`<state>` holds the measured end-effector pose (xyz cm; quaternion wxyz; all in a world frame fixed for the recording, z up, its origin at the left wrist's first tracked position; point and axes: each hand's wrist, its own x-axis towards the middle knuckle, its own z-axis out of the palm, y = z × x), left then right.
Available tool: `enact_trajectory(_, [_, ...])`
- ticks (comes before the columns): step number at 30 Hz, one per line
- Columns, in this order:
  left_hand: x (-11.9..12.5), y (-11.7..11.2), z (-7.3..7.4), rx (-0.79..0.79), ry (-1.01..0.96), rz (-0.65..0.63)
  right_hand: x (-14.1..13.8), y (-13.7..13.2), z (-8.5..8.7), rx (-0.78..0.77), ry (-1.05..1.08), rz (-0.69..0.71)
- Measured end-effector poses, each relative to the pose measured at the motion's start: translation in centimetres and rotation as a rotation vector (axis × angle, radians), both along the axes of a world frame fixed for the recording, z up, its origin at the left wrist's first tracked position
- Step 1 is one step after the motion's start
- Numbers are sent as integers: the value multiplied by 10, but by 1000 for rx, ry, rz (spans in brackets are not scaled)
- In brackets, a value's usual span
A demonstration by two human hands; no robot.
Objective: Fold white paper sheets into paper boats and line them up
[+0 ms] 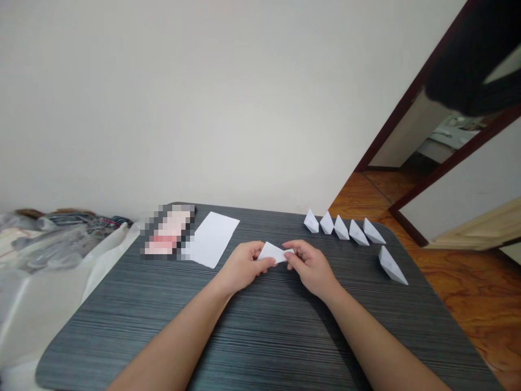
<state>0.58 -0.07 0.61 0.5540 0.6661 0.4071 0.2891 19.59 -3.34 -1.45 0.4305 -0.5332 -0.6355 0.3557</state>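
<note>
A small folded piece of white paper is held up between both hands over the middle of the table. My left hand pinches its left end, thumb on the near face. At the opposite end, my right hand grips a corner between thumb and fingers. Several folded white paper boats stand in a row at the table's back right. Another paper boat sits nearer, by the right edge. Flat sheets of white paper lie left of my hands.
The dark wood-grain table stands against a pale wall. A pixelated, phone-like item lies at its back left. Left of the table are clear plastic bags. To the right are a wooden floor and a doorway.
</note>
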Motion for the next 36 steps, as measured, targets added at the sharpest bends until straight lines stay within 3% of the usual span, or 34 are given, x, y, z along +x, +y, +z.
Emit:
enact_trajectory(6, [-2, 1, -1, -6, 12, 11, -2, 1, 2, -122, 250, 86])
enact_trajectory(11, [-2, 2, -5, -11, -17, 7, -2, 0, 4, -208, 129, 95])
enact_trajectory(18, [-1, 1, -4, -10, -39, 18, -3, 1, 3, -294, 234, 92])
enact_trajectory(36, [0, -1, -2, -16, -58, -59, -6, -1, 5, -309, 179, 157])
